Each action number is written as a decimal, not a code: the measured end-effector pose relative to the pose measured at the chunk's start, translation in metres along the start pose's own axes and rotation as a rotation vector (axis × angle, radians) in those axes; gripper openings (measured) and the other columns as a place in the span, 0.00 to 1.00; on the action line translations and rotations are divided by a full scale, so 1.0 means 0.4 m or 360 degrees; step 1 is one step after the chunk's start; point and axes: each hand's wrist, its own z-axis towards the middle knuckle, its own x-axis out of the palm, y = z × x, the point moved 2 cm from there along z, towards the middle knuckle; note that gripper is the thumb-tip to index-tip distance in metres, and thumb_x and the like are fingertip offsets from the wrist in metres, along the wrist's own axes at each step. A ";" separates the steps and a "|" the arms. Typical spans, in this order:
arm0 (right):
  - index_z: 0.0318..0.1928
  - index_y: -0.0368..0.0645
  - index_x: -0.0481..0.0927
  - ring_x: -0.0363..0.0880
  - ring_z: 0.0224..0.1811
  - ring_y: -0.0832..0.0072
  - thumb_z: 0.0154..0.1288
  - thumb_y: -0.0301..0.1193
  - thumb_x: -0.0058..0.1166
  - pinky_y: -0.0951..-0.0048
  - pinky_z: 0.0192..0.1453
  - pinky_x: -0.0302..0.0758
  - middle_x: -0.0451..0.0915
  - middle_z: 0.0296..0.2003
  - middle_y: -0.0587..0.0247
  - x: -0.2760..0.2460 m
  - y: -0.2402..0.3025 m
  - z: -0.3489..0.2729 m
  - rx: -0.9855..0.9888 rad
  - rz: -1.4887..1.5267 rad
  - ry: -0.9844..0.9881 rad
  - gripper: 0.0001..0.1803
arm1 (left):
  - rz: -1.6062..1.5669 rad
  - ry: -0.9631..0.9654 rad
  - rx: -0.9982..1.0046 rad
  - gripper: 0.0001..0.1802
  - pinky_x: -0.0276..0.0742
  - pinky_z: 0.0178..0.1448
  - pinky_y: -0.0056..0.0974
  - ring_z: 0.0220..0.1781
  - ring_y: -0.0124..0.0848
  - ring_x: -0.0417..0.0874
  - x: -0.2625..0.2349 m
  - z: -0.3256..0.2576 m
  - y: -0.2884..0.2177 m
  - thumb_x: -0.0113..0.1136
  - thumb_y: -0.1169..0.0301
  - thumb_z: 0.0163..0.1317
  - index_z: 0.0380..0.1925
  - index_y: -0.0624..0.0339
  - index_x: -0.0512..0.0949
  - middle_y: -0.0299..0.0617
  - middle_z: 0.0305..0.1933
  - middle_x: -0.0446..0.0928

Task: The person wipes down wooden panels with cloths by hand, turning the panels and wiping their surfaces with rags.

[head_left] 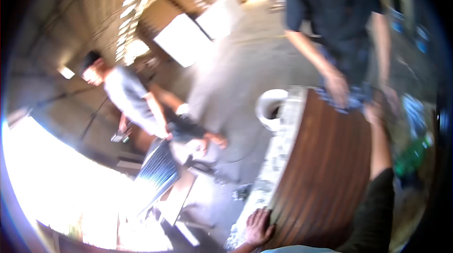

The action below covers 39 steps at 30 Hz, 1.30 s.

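Observation:
A brown panel (325, 177) with lengthwise grooves lies in front of me. My left hand (258, 227) rests on its near left corner, fingers spread and open. My right arm stretches along the panel's right side, and my right hand (374, 110) is at the far right end, beside a bluish cloth (351, 101). Blur hides its fingers, so I cannot tell whether it holds the cloth. Across the panel a co-worker in a dark shirt has one hand (337, 88) on the cloth and the other close to my right hand.
A pale, mottled edge (276, 158) runs along the panel's left side. A white roll (271, 109) stands beyond it. At the right is a green bottle (413, 156). Another person (132, 97) at the left stands by a dark ribbed panel (158, 170). White boards (184, 40) stand farther back.

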 end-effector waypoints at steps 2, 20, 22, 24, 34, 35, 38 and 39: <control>0.64 0.45 0.63 0.65 0.64 0.57 0.63 0.42 0.43 0.60 0.67 0.61 0.67 0.61 0.49 0.003 0.068 -0.007 -0.0188 -0.0729 -0.0339 0.30 | 0.0036 -0.0085 -0.0073 0.34 0.52 0.69 0.52 0.68 0.48 0.61 -0.018 -0.013 0.013 0.55 0.54 0.58 0.63 0.53 0.63 0.49 0.66 0.63; 0.71 0.41 0.46 0.44 0.73 0.57 0.72 0.42 0.34 0.59 0.76 0.41 0.45 0.71 0.50 -0.121 0.229 -0.658 -0.0250 -0.1387 0.0306 0.33 | 0.0050 -0.0051 -0.0214 0.34 0.44 0.72 0.55 0.73 0.42 0.53 -0.032 -0.044 0.016 0.48 0.58 0.60 0.67 0.50 0.56 0.43 0.70 0.57; 0.70 0.39 0.47 0.45 0.73 0.57 0.72 0.42 0.34 0.61 0.76 0.41 0.47 0.71 0.48 -0.103 0.169 -0.585 -0.0251 -0.1386 0.0315 0.33 | 0.0031 -0.0064 -0.0194 0.34 0.44 0.72 0.55 0.73 0.43 0.53 -0.038 -0.036 0.016 0.48 0.58 0.61 0.67 0.51 0.55 0.43 0.70 0.57; 0.71 0.43 0.46 0.44 0.74 0.59 0.72 0.41 0.35 0.61 0.76 0.41 0.45 0.71 0.50 -0.117 0.246 -0.565 -0.0101 -0.1618 0.0497 0.32 | 0.0024 -0.0032 -0.0147 0.35 0.44 0.71 0.55 0.73 0.43 0.53 -0.024 -0.039 0.019 0.48 0.57 0.61 0.68 0.52 0.54 0.45 0.71 0.56; 0.71 0.44 0.47 0.46 0.73 0.60 0.72 0.44 0.35 0.64 0.75 0.44 0.49 0.70 0.51 0.043 0.200 -0.082 -0.0790 -0.0906 -0.0252 0.33 | 0.0109 -0.0037 -0.0199 0.33 0.43 0.73 0.52 0.73 0.43 0.52 -0.001 -0.029 0.025 0.46 0.58 0.64 0.68 0.52 0.54 0.45 0.71 0.56; 0.71 0.44 0.48 0.47 0.73 0.61 0.72 0.44 0.35 0.64 0.75 0.44 0.49 0.70 0.51 0.048 0.215 -0.071 -0.0812 -0.0872 -0.0291 0.33 | 0.0124 -0.0035 -0.0196 0.33 0.43 0.73 0.52 0.73 0.43 0.52 0.003 -0.024 0.027 0.46 0.58 0.64 0.68 0.52 0.54 0.45 0.71 0.56; 0.71 0.44 0.49 0.49 0.72 0.61 0.72 0.44 0.35 0.63 0.75 0.46 0.51 0.70 0.51 0.065 0.251 -0.120 -0.0756 -0.0815 -0.0283 0.32 | 0.0070 -0.0009 -0.0193 0.33 0.43 0.73 0.52 0.74 0.43 0.51 -0.005 -0.035 0.025 0.47 0.58 0.63 0.67 0.53 0.55 0.46 0.71 0.56; 0.70 0.45 0.50 0.51 0.72 0.61 0.73 0.44 0.34 0.63 0.74 0.47 0.52 0.69 0.51 0.062 0.272 -0.150 -0.0709 -0.0806 -0.0268 0.31 | 0.0070 -0.0019 -0.0183 0.33 0.43 0.73 0.52 0.74 0.43 0.51 -0.015 -0.040 0.021 0.47 0.58 0.63 0.67 0.53 0.55 0.46 0.71 0.56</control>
